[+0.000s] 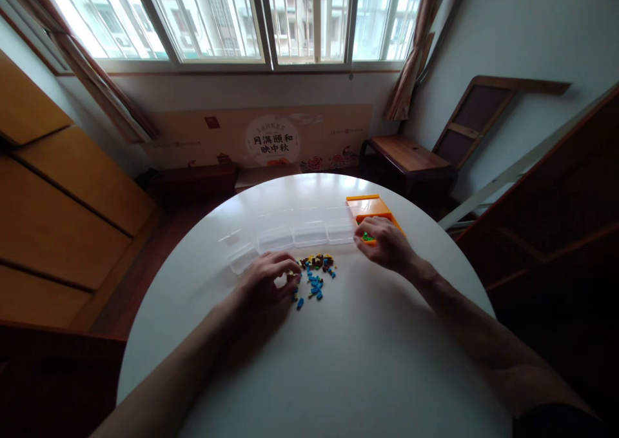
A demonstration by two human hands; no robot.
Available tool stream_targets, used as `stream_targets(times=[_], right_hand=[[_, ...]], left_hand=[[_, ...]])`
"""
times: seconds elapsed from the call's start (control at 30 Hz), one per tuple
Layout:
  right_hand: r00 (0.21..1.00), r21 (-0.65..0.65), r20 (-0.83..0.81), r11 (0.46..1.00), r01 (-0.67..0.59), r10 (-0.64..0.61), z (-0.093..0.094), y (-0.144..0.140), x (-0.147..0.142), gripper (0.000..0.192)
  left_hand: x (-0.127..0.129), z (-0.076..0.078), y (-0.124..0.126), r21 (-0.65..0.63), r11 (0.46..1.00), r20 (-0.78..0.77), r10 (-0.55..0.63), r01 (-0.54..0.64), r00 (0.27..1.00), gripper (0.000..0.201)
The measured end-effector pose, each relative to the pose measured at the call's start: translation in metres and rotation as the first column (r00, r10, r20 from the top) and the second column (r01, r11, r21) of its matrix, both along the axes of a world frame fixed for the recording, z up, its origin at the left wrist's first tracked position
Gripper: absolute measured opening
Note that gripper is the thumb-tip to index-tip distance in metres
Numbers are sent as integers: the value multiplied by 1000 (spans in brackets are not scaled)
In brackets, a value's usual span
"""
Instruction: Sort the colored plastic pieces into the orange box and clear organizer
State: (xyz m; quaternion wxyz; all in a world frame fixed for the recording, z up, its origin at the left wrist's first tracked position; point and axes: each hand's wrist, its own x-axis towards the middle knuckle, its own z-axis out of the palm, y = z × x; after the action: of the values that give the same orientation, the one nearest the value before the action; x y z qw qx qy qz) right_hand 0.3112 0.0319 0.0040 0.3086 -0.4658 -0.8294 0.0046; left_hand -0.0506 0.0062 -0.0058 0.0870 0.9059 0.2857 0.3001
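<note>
A heap of small building bricks point(315, 283), blue, yellow and brown, lies loose on the white table. At its left edge is my left hand point(268, 275), with thumb and fingers bent into a ring whose tips meet at the bricks. What they pinch is too small to make out. My right hand point(384, 239) reaches over the near part of an orange box point(366, 204). Its fingers are curled together at the box's near left corner, and their tips are partly hidden. Green bricks point(368, 237) show beneath this hand inside the box.
Behind the heap stands a row of clear plastic compartments point(309, 233), touching or close to the orange box. The round white table point(338, 373) has a curved far edge. Past it are a wooden chair point(411, 153) at right and a window point(309, 19).
</note>
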Motion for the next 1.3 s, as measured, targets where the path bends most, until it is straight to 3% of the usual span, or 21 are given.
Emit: stream_targets(times=[0.13,0.3,0.47,0.6,1.3], right_hand=[[953,-19,11,953,-303,303,-6,-19,-34,5],[894,-18,6,894,-447,448,-16,-31,-61,9],[885,5,-4,885,-466,466,-21,-30,-63,10],[879,1,22,880,-476,476,-24,-28,-63,12],[881,-18,48,883,-470,470,-24,-29,-64,9]], left_hand=[[2,-1,0,12,1000,-14,-17,17,1000,13],[5,2,-2,35,998,-11,-58,58,998,15],[8,9,-8,0,996,-46,-95,95,994,25],[10,12,-9,-2,992,-48,-124,124,991,21],[12,9,-7,-26,993,-44,-114,112,993,16]])
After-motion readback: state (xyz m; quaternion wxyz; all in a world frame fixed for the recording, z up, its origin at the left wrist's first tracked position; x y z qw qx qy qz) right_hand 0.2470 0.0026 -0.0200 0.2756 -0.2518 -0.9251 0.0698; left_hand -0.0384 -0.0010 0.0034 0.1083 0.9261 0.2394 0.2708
